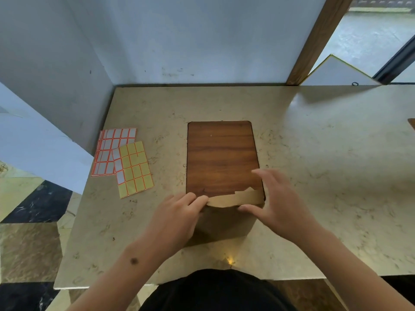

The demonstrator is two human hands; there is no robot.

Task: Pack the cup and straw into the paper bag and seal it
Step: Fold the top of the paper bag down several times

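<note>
A brown paper bag [221, 223] stands upright at the near edge of a wooden board [221, 158], its top folded over into a flat strip [238, 199]. My left hand [177, 218] pinches the left end of that folded strip between thumb and fingers. My right hand [276, 203] is beside the bag's right side, fingers spread and fairly straight, thumb touching the front under the fold. No cup or straw shows; the bag's inside is hidden.
Two sticker sheets lie on the beige stone table [314, 153] to the left: one white with red borders [113, 151] and one yellow [134, 169] overlapping it. Walls close off the back and left. The table's near edge is at my body.
</note>
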